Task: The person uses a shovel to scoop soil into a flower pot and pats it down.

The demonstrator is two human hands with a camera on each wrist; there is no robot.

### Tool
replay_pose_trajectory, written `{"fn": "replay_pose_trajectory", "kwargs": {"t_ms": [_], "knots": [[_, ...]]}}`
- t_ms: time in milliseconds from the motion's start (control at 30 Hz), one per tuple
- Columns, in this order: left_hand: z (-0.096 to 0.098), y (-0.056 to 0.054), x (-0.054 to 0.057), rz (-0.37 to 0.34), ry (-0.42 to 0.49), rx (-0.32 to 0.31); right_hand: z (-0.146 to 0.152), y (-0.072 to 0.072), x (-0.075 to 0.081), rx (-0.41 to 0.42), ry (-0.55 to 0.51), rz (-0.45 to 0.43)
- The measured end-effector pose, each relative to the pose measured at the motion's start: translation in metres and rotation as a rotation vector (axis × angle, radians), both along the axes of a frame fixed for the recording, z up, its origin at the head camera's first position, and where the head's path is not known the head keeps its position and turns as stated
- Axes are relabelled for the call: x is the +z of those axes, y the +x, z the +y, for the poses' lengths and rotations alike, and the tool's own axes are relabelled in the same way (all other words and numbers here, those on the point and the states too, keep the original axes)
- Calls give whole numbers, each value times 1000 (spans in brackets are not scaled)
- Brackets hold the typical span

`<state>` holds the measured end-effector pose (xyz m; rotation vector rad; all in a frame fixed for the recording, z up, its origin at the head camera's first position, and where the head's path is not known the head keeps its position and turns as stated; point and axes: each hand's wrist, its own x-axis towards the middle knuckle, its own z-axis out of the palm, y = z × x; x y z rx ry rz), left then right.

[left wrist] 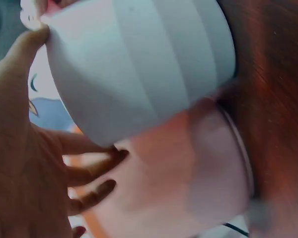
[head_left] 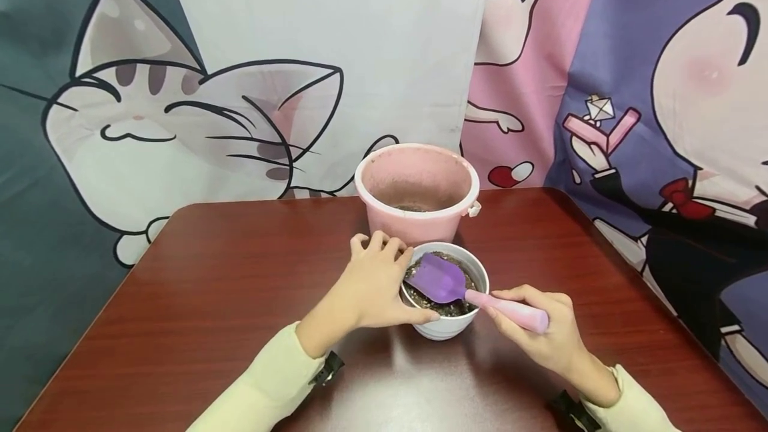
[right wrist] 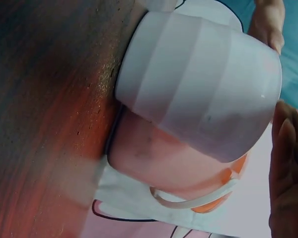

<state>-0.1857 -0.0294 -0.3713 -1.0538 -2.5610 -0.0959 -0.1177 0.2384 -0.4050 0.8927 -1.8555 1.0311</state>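
A white flowerpot (head_left: 441, 331) with dark soil (head_left: 457, 308) in it stands upright on the table. My left hand (head_left: 377, 282) holds the pot by its left rim, thumb at the front and fingers spread toward the back. The left wrist view shows the pot's ribbed wall (left wrist: 139, 64) between thumb and fingertips. My right hand (head_left: 549, 332), at the pot's right, grips the pink handle of a small purple garden trowel (head_left: 441, 277). The trowel's blade lies over the soil, its tip toward the left hand; in the right wrist view the blade is hidden.
Right behind the pot stands a pink bucket (head_left: 414, 224) with some soil at its bottom. Its pale carrying handle (right wrist: 193, 201) hangs at the side in the right wrist view. The reddish-brown table (head_left: 240, 299) reaches back to a cartoon-printed curtain (head_left: 384, 39). Crumbs of soil (right wrist: 107, 74) lie beside the pot.
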Motion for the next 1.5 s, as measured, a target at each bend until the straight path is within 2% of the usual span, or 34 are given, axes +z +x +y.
{"fn": "replay_pose_trajectory", "kwargs": {"t_ms": [167,367,467,533,600,667,733,833,900,967,1033,1133,1233,1333,1500], "knots": [[16,22,1,57,-57,170,-5,2,2,-62,-29,58],[41,51,5,43,-107,410,-6,7,1,-120,-82,-8],[50,60,4,55,-126,484,-6,12,0,-128,-106,-63],[54,62,5,65,-130,510,-6,13,1,-118,-117,-86],[53,62,7,51,-112,520,-6,12,2,-95,-125,-73],[48,60,11,10,-86,505,-7,9,4,-62,-131,-44],[36,54,17,-57,-45,437,-8,6,6,-27,-131,-7],[17,35,25,-189,-23,256,-9,5,6,37,-126,-7],[7,19,26,-244,-37,121,-9,5,4,84,-115,-33],[2,3,24,-267,-59,26,-8,5,1,114,-102,-62],[-1,-8,19,-267,-63,-30,-9,6,-1,106,-89,-65],[-1,-16,12,-272,-44,-65,-11,7,-3,29,-80,-39],[1,-16,9,-252,-36,-56,-13,9,-3,-77,-80,-10],[5,-12,9,-188,-50,-14,-15,13,0,-163,-85,8],[16,1,10,-103,-65,79,-20,22,8,-234,-129,18]]}}
